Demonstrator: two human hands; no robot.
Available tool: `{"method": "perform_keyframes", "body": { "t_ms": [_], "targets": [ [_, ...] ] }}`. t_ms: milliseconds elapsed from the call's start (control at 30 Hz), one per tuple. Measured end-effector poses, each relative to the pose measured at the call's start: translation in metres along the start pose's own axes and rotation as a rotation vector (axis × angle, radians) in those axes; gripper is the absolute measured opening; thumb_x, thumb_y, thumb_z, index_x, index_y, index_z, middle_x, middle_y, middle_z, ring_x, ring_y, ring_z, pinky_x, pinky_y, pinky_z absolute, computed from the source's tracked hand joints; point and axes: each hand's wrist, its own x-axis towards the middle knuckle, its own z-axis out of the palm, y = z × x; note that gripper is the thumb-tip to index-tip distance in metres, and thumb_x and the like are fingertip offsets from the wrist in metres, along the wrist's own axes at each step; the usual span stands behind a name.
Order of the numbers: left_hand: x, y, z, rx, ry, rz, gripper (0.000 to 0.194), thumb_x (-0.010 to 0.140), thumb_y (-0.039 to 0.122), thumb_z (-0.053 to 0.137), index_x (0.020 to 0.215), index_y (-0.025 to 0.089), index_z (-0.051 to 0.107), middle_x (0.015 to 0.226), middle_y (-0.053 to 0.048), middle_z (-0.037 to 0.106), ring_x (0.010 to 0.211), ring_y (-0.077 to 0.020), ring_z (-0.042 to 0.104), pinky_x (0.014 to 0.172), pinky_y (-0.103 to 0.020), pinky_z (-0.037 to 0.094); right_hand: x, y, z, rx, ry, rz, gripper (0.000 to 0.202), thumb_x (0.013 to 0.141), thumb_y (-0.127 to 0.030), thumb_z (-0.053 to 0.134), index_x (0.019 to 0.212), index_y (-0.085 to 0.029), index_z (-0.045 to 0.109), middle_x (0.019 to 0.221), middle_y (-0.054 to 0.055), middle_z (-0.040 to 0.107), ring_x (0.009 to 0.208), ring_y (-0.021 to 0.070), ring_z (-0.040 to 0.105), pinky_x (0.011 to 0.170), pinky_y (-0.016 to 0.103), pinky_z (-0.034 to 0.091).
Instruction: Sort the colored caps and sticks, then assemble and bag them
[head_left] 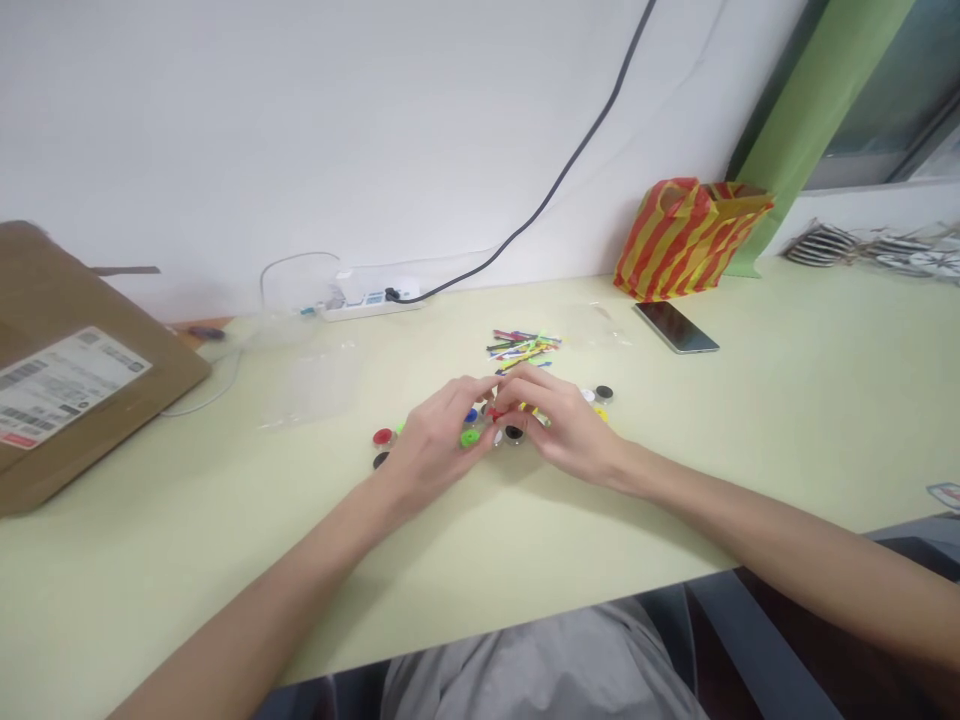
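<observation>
Over the middle of the table, my left hand [435,430] and my right hand [566,420] meet, thumbs and fingertips closed around a small red-topped piece [494,412]. Its lower part is mostly hidden by my fingers. Around them lie several small round pieces with coloured tops and clear sides: a red one [383,437] left of my left hand, a green one [470,438] and a black one [514,433] between my hands, and another black one [604,393] beyond my right hand. Just past my fingertips is a loose pile of thin coloured plastic strips [525,347].
A cardboard box [90,370] stands at the left. Clear plastic bags [311,380] lie near a power strip [371,298] with a black cable. At the back right are a striped bag [690,240], a phone [676,327] and stacked discs [821,243].
</observation>
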Motion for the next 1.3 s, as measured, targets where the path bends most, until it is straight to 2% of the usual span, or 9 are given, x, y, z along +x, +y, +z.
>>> {"method": "perform_keyframes", "body": {
  "t_ms": [167,300,533,733,867,1033,1200,1300],
  "targets": [
    [0.002,0.005,0.0,0.067,0.074,0.05,0.018,0.098,0.02,0.059,0.116,0.021,0.059,0.108,-0.005,0.067,0.095,-0.0166,0.065,0.077,-0.028,0.049,0.0,-0.005,0.001,0.039,0.079,0.047,0.017,0.095,-0.005,0.053,0.094,-0.021,0.059,0.103,0.006,0.055,0.09,0.0168,0.058,0.074,0.03,0.05],
    [0.002,0.004,-0.002,0.067,0.05,0.054,0.009,0.098,0.021,0.06,0.106,0.019,0.056,0.1,-0.004,0.065,0.088,-0.0169,0.064,0.072,-0.028,0.047,-0.001,-0.007,0.002,0.013,0.054,0.029,0.015,0.096,-0.007,0.055,0.097,-0.021,0.061,0.104,0.006,0.052,0.086,0.0157,0.058,0.072,0.03,0.049],
    [0.001,0.002,-0.001,0.076,0.004,0.073,0.02,0.098,0.019,0.058,0.118,0.021,0.056,0.108,-0.006,0.066,0.096,-0.0196,0.063,0.078,-0.029,0.048,0.001,-0.006,0.0,0.016,0.012,0.021,0.015,0.097,-0.007,0.055,0.097,-0.021,0.062,0.095,0.004,0.057,0.085,0.0164,0.057,0.075,0.031,0.048],
    [0.001,0.001,-0.002,0.043,-0.008,0.077,0.008,0.1,0.018,0.054,0.107,0.02,0.056,0.101,-0.005,0.065,0.091,-0.0184,0.062,0.075,-0.029,0.047,0.002,-0.006,-0.003,0.069,-0.036,0.035,0.005,0.099,-0.018,0.06,0.095,-0.021,0.06,0.093,0.003,0.055,0.083,0.0153,0.057,0.075,0.029,0.05],
    [0.0,0.0,-0.003,0.023,-0.01,0.098,0.0,0.1,0.02,0.055,0.1,0.02,0.055,0.095,-0.004,0.063,0.084,-0.0166,0.059,0.072,-0.028,0.045,0.002,-0.008,-0.003,0.116,-0.064,0.056,0.006,0.099,-0.017,0.059,0.094,-0.021,0.059,0.094,0.003,0.055,0.085,0.0153,0.057,0.077,0.03,0.051],
    [0.002,0.0,-0.003,0.038,-0.001,0.129,0.008,0.099,0.02,0.055,0.091,0.02,0.052,0.082,0.0,0.059,0.072,-0.014,0.054,0.064,-0.026,0.04,0.004,-0.01,-0.005,0.182,-0.103,0.095,0.012,0.098,-0.011,0.055,0.091,-0.021,0.055,0.096,0.003,0.056,0.088,0.0163,0.056,0.077,0.03,0.049],
    [0.002,0.001,-0.004,0.093,0.0,0.162,0.02,0.101,0.03,0.055,0.085,0.021,0.048,0.069,0.004,0.053,0.058,-0.0123,0.048,0.056,-0.026,0.034,0.006,-0.011,-0.01,0.214,-0.17,0.177,0.011,0.1,-0.021,0.057,0.089,-0.02,0.053,0.095,0.003,0.056,0.085,0.0163,0.054,0.074,0.03,0.046],
    [0.002,0.001,-0.004,0.101,0.001,0.172,0.022,0.099,0.03,0.057,0.082,0.021,0.046,0.066,0.005,0.053,0.056,-0.0121,0.047,0.054,-0.025,0.033,0.007,-0.012,-0.011,0.275,-0.206,0.229,0.012,0.099,-0.021,0.057,0.088,-0.02,0.052,0.093,0.002,0.054,0.082,0.0152,0.052,0.072,0.029,0.045]
  ]
}}
